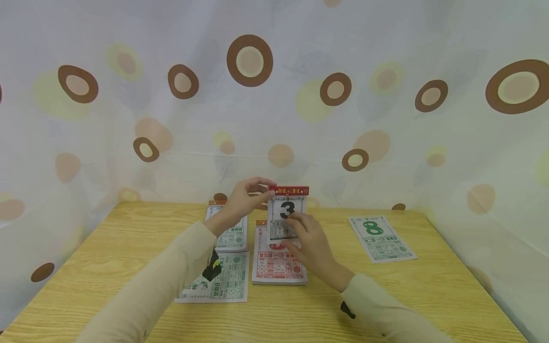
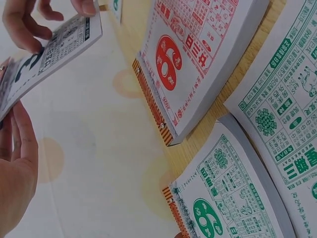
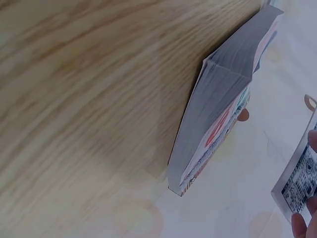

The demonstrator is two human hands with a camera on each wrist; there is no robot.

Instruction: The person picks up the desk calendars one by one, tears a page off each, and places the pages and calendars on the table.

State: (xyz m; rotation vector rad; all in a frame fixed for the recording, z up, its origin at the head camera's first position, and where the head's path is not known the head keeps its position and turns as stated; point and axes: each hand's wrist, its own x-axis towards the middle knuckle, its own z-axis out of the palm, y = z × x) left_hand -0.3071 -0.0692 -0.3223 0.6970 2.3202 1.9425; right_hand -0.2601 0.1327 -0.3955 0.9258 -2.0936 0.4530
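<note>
A small tear-off calendar (image 1: 276, 212) with a red header and a black 3 is held up above the table. My left hand (image 1: 244, 197) grips it at the upper left, by the header. At its lower right, my right hand (image 1: 315, 247) pinches it, fingers bent over the front and thumb near the bottom edge. From the left wrist view, the small calendar (image 2: 54, 57) is tilted between the left hand (image 2: 20, 168) and the right hand (image 2: 29, 25). Beneath it lies a thick red-printed calendar (image 1: 280, 269), its top partly hidden.
To the left lie a green-printed calendar (image 1: 233, 240) and, nearer, a larger green-printed one (image 1: 231, 281), partly behind the left sleeve. A calendar with a green 8 (image 1: 381, 240) lies at the right. A patterned cloth (image 1: 274, 119) hangs behind the wooden table (image 1: 128, 243).
</note>
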